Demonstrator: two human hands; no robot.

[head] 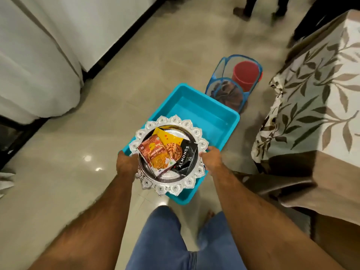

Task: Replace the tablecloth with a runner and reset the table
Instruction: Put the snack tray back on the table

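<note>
Directly beneath the ornate silver tray (169, 187), gripped at nine o'clock by the left hand (126, 164) and three o'clock by the right hand (212, 160), sits the turquoise tub (204, 112), extending toward one o'clock.

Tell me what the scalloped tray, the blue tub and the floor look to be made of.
Scalloped tray: looks like silvery metal, embossed rim and mirror-like centre; possibly plated or plastic. Blue tub: likely moulded plastic, uniform colour, smooth rounded rim. Floor: polished beige tile or stone, going by the glossy light reflections.

Bright; floor (87, 158) glare (edges warped, perhaps blurred).
</note>
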